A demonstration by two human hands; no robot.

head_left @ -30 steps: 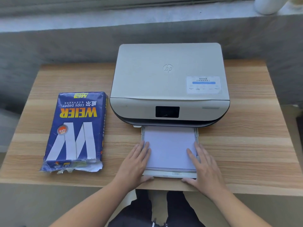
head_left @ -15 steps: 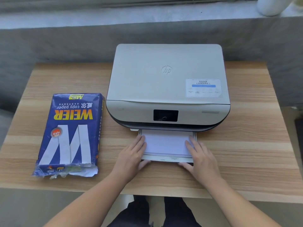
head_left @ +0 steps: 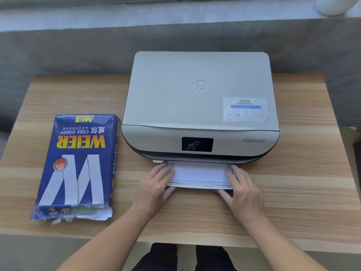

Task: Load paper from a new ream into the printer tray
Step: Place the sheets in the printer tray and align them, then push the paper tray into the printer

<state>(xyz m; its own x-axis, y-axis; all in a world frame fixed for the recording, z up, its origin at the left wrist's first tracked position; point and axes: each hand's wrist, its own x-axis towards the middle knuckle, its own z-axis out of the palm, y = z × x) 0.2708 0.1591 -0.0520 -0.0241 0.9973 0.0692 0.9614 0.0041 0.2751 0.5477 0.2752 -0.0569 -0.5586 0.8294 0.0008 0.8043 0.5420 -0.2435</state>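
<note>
A white HP printer (head_left: 199, 102) stands at the middle of a wooden table (head_left: 304, 192). Its paper tray (head_left: 201, 186) sticks out a short way from the front, holding a stack of white paper (head_left: 199, 174). My left hand (head_left: 154, 189) grips the tray's left front corner, fingers lying on top, thumb at its front edge. My right hand (head_left: 243, 192) holds the right front corner the same way. A blue ream wrapper (head_left: 78, 165) marked WEIER lies flat to the printer's left, its near end torn open.
A grey concrete ledge (head_left: 78, 45) runs behind the table. A white rounded object (head_left: 332, 4) sits on the sill at the top right. My dark trousers (head_left: 185, 257) show below the table's front edge.
The tray has slid further into the printer under both hands, so much less of it and the paper shows. The ream has not moved on the table.
</note>
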